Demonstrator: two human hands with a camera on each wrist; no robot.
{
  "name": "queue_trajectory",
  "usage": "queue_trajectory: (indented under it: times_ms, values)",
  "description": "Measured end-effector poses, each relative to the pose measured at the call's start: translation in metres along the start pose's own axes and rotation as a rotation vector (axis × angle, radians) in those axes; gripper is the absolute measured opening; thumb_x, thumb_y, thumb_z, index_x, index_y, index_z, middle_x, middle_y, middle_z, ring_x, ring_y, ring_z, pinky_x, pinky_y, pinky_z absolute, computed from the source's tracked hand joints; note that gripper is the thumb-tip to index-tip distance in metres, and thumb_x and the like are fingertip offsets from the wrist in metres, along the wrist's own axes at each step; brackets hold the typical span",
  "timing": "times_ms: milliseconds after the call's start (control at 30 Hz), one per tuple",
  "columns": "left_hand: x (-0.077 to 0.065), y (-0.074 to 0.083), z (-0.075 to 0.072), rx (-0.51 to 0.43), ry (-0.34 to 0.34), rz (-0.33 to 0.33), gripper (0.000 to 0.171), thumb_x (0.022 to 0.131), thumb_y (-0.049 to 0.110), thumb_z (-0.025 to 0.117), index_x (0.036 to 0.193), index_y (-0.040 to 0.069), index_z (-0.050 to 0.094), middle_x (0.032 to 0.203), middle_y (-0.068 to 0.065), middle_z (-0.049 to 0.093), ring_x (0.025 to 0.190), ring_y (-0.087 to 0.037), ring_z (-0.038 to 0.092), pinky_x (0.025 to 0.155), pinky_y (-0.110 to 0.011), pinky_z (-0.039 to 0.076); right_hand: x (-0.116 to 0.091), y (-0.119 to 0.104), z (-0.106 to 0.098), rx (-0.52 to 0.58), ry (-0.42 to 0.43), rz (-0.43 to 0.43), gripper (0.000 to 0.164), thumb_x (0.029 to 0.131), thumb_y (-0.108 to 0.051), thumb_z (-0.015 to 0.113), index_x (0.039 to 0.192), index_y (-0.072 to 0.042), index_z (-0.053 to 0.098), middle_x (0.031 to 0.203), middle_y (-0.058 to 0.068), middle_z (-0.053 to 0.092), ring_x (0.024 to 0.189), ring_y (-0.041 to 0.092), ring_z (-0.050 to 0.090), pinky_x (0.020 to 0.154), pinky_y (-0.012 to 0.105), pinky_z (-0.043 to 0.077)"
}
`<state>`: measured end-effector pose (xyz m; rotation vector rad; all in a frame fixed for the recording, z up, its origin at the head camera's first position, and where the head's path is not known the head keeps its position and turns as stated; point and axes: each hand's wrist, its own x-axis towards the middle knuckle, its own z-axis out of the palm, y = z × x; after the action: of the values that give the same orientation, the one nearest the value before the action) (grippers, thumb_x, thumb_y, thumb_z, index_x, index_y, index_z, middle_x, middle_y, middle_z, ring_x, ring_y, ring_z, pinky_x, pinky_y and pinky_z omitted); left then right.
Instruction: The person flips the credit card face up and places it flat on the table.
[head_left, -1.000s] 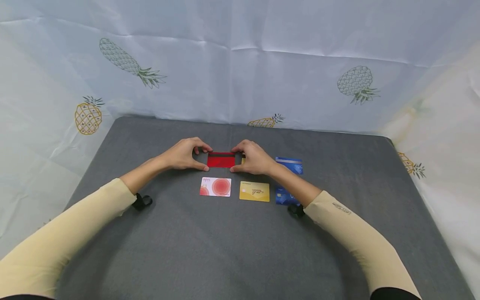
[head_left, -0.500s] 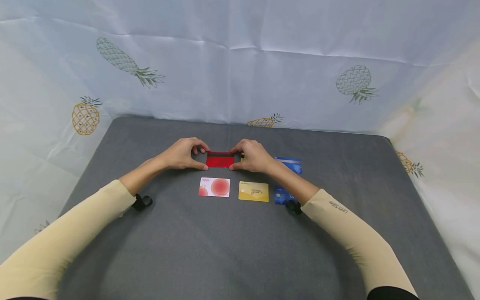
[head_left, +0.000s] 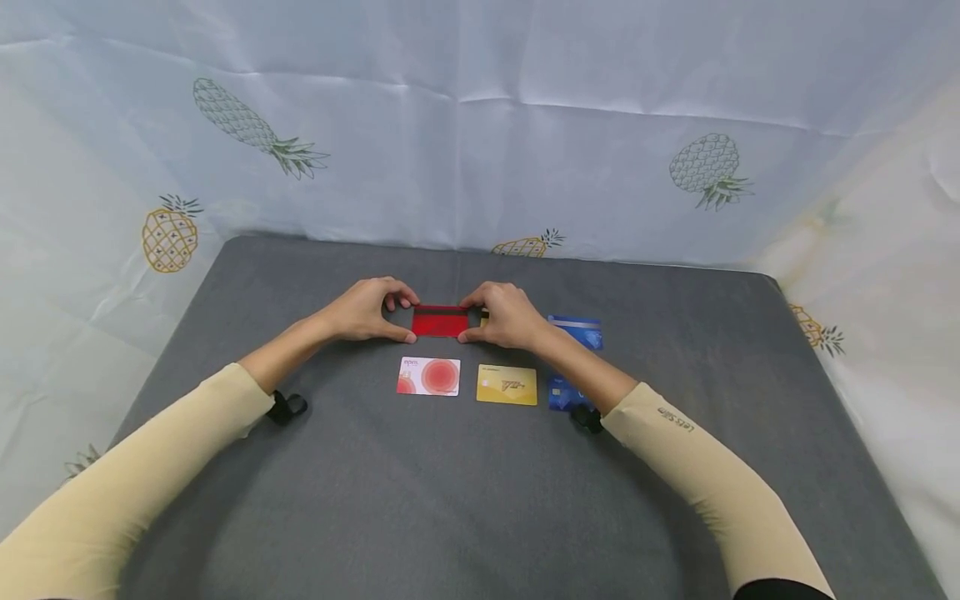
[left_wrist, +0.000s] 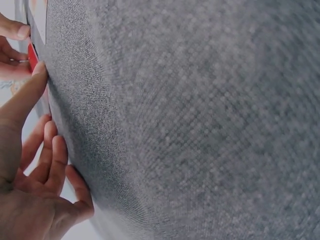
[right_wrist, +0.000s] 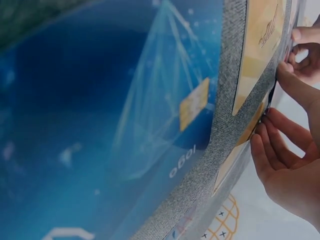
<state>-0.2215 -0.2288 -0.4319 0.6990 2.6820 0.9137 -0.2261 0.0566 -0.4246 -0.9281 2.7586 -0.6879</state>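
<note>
A red card with a dark stripe along its far edge [head_left: 441,323] lies at the table's middle, striped side up. My left hand [head_left: 366,309] holds its left end, thumb at the near corner and fingers at the far one. At the opposite end my right hand [head_left: 506,315] grips the card in the same way. In the left wrist view, the left thumb tip rests at the edge of the red card [left_wrist: 32,56]. The right wrist view shows the right hand [right_wrist: 295,145] with its fingertips low, close over the cloth.
Nearer the person lie a white-and-pink card [head_left: 428,377], a yellow card [head_left: 507,385] and a blue card [head_left: 562,393], partly under the right forearm. Another blue card [head_left: 581,331] lies behind; a yellowish card [head_left: 484,318] is mostly hidden by the right hand. Grey cloth [head_left: 390,500] covers the table.
</note>
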Motion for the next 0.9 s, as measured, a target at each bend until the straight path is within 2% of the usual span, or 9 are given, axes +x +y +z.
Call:
queue_trajectory:
  times_ms: [600, 900]
  values:
    - [-0.0006, 0.0008, 0.0013, -0.023, -0.006, -0.001, 0.054, 0.081, 0.023, 0.096, 0.126, 0.003, 0.074, 0.112, -0.013, 0.071, 0.096, -0.025, 0.060, 0.091, -0.039, 0.049, -0.0015, -0.0016, -0.0005, -0.030, -0.021, 0.009, 0.052, 0.088, -0.035, 0.091, 0.129, -0.006, 0.078, 0.126, 0.012, 0.079, 0.117, 0.027, 0.071, 0.100, 0.047, 0.058]
    - [0.0006, 0.0053, 0.0004, 0.006, -0.010, -0.005, 0.056, 0.081, 0.022, 0.094, 0.128, 0.002, 0.072, 0.112, -0.012, 0.070, 0.096, -0.025, 0.059, 0.091, -0.038, 0.048, -0.0013, 0.0003, -0.0007, 0.016, -0.006, 0.006, 0.052, 0.088, -0.035, 0.091, 0.129, -0.005, 0.078, 0.125, 0.012, 0.079, 0.114, 0.026, 0.072, 0.101, 0.044, 0.058]
